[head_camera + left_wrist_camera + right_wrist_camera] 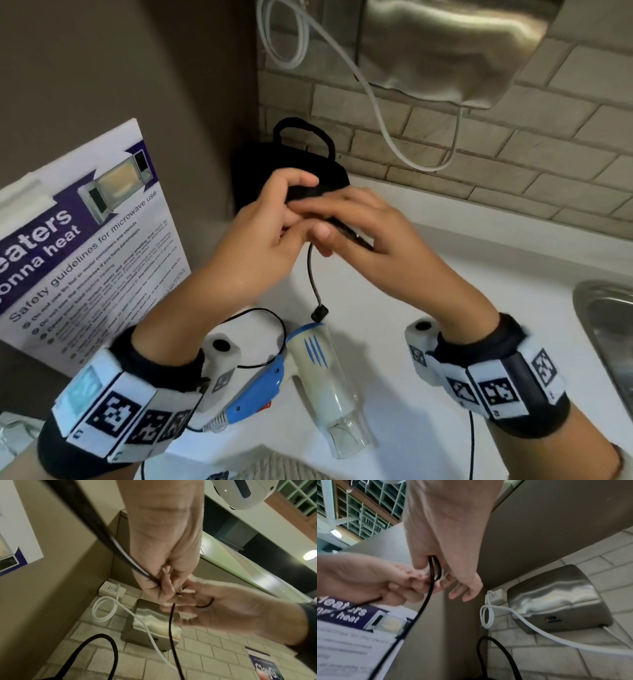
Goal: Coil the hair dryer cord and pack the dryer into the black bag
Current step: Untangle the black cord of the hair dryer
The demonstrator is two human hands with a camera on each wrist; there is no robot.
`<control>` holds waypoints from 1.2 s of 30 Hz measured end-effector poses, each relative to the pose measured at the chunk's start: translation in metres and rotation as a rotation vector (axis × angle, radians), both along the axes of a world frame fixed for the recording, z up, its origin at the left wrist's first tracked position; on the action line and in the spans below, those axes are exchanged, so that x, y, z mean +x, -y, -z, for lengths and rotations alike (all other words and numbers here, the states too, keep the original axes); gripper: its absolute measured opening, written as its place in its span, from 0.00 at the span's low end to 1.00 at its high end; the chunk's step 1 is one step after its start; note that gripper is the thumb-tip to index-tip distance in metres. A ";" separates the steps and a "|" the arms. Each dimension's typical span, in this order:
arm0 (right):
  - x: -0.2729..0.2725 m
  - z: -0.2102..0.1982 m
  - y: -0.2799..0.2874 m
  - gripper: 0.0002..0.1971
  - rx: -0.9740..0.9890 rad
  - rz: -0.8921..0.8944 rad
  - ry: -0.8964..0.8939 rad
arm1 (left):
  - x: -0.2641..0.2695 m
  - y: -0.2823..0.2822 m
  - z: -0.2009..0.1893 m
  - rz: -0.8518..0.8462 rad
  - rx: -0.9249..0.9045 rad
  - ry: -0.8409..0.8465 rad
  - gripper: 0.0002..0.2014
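Observation:
I hold both hands together above the white counter (445, 274), just in front of the black bag (255, 164), which stands in the corner. My left hand (291, 202) grips a small bundle of black cord (310, 270). My right hand (318, 222) pinches a loop of that cord (435, 566) between thumb and fingers, its other fingers stretched out. A loop lies round the fingers of my right hand (205, 608). From the hands the cord hangs down to the rear of the white and blue hair dryer (322, 370), which lies on the counter below.
A microwave safety poster (85, 240) leans at the left. A steel hand dryer (445, 51) with a white cable (376, 113) hangs on the brick wall above the bag. A steel sink (603, 329) sits at the right edge.

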State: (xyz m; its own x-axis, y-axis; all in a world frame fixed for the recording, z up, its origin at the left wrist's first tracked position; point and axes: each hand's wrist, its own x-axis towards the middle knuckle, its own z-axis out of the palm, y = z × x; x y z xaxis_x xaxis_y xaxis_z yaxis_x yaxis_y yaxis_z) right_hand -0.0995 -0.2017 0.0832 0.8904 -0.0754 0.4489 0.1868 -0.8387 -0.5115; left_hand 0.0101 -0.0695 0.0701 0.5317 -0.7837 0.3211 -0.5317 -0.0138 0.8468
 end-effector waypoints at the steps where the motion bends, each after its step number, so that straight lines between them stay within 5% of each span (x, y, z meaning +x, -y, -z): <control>1: 0.003 0.003 0.006 0.11 0.006 0.031 -0.020 | 0.001 0.000 0.000 -0.023 -0.040 0.001 0.15; 5: 0.006 0.027 0.042 0.12 0.103 0.124 -0.199 | 0.015 -0.008 -0.004 -0.150 -0.232 -0.127 0.08; 8: 0.002 0.038 0.050 0.12 0.357 0.137 -0.287 | 0.023 -0.014 -0.011 -0.122 -0.253 -0.172 0.07; 13: 0.010 0.032 0.025 0.24 0.780 -0.241 -0.307 | 0.004 -0.006 -0.012 0.159 -0.186 -0.255 0.07; 15: 0.016 0.033 0.017 0.16 0.805 -0.340 -0.353 | 0.003 -0.002 -0.007 0.169 -0.154 -0.273 0.06; 20: 0.016 0.038 0.035 0.13 1.131 -0.242 -0.090 | 0.026 -0.006 0.017 -0.074 0.083 -0.024 0.03; 22: 0.009 0.044 0.051 0.14 1.204 -0.200 -0.028 | 0.039 -0.011 0.023 -0.235 0.075 -0.051 0.02; 26: -0.001 0.074 0.074 0.11 0.893 0.012 -0.204 | 0.044 -0.013 0.020 -0.363 -0.020 -0.166 0.02; 30: 0.000 0.084 0.081 0.13 0.641 0.176 -0.431 | 0.026 -0.001 0.016 -0.248 -0.006 -0.103 0.02; 33: 0.001 0.062 0.069 0.24 0.466 0.298 -0.285 | 0.019 0.009 0.023 -0.202 0.064 -0.033 0.01; 36: 0.010 0.031 0.034 0.20 0.112 0.206 -0.067 | 0.012 0.014 0.024 -0.181 0.086 0.011 0.02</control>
